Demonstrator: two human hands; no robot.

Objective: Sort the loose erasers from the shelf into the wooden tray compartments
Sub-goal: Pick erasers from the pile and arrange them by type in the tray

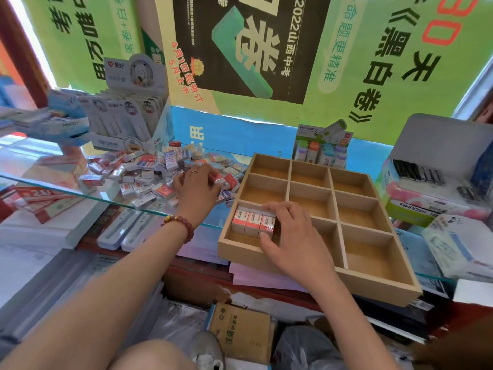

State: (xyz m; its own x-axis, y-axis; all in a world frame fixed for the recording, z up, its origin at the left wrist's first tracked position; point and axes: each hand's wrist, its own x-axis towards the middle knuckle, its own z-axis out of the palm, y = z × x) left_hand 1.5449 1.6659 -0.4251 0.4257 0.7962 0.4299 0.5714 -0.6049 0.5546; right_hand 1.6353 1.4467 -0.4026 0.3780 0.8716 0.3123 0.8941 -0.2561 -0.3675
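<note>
Head view: right hand (290, 236) grip pinches the rightmost eraser (267, 222) in the wooden tray (378, 287), near-left corner; left hand (197, 188) grip clasps a loose eraser (219, 180) atop the pile (144, 172).

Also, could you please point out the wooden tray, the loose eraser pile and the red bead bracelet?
Wooden tray (378, 288): head view, near rim.
Loose eraser pile (144, 180): head view, middle.
Red bead bracelet (181, 224): head view, beads.

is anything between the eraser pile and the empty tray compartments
nothing visible does: the left hand grips among the loose erasers, right beside the wooden tray. only the right hand, holding three erasers, covers one compartment
</note>
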